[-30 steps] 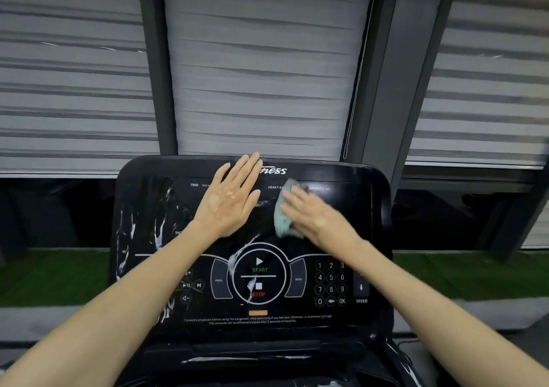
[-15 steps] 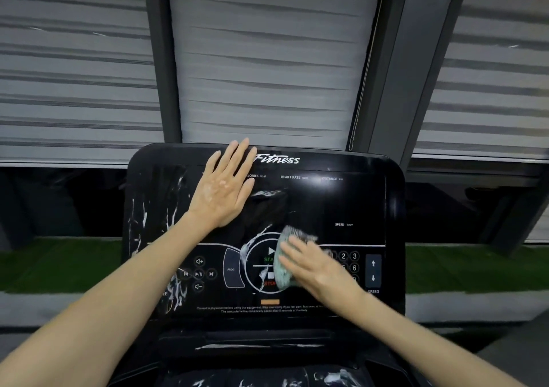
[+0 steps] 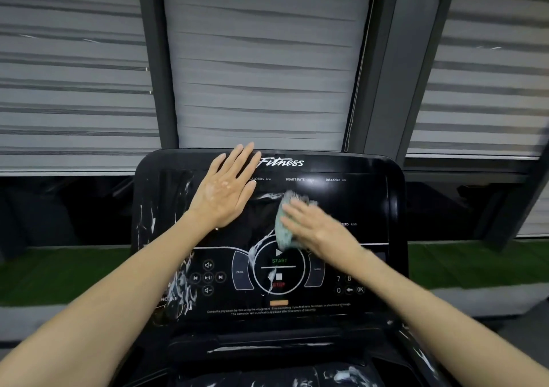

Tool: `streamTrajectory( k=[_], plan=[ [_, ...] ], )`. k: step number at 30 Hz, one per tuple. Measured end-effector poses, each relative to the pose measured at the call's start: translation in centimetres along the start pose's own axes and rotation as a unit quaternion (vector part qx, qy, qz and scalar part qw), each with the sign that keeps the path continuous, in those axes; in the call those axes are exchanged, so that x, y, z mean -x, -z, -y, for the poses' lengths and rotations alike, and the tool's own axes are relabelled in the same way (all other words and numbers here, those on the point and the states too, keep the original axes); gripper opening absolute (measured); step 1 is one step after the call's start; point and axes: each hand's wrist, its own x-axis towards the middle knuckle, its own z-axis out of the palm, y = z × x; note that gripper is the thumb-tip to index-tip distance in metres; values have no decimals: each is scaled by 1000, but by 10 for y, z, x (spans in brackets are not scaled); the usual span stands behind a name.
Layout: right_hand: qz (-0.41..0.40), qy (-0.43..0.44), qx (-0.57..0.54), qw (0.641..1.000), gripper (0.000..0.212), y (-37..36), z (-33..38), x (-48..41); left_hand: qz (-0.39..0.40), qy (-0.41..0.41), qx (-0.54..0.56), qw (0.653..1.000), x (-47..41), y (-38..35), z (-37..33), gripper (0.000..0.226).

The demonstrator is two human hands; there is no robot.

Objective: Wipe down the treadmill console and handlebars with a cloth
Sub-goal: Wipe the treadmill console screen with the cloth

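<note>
Cloth (image 3: pixel 285 223): pale green and bunched, pressed onto the console face just above the START dial, right of centre.
Right hand (image 3: pixel 320 232): fingers lie fairly straight on top of the cloth, pressing it flat rather than clutching it. The hand is blurred and its thumb is hidden.
Left hand (image 3: pixel 224 190): spread flat, palm on the upper panel beside the Fitness logo, holding nothing. It looks like a brace.
Console (image 3: pixel 371 202): glossy black and tilted toward the person.
Done: the upper right, around the readouts, looks free of streaks.
Left to do: white smears (image 3: pixel 184 279) run down the left side by the volume keys, and more cross the START/STOP dial (image 3: pixel 269 282). The ledge (image 3: pixel 267 349) below is streaked too.
Handlebars: not plainly in view, so their state cannot be told.
Progress: judged under halfway.
</note>
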Motion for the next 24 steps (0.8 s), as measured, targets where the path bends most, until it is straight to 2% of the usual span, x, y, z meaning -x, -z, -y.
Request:
streamTrajectory(
  k=[5, 9, 14, 17, 20, 24],
  plan=[
    [-35, -70, 21, 997, 38, 26, -28, -62, -4, -5, 7, 1000, 1, 0, 2, 57],
    [-35, -92, 13, 995, 46, 18, -5, -48, -3, -6, 10, 1000, 2, -1, 2, 58],
    [31, -9, -5, 999, 61, -27, 56, 37, -4, -7, 9, 1000, 1, -2, 3, 58],
    [67, 49, 4, 997, 50, -42, 83, 80, -3, -12, 11, 1000, 2, -1, 4, 58],
    [90, 78, 37, 992, 47, -35, 82, 79, -2, -23, 10, 1000, 1, 0, 9, 57],
    [73, 64, -1, 995, 54, -33, 58, 52, -3, -23, 5, 1000, 8, 0, 15, 56]
  ],
)
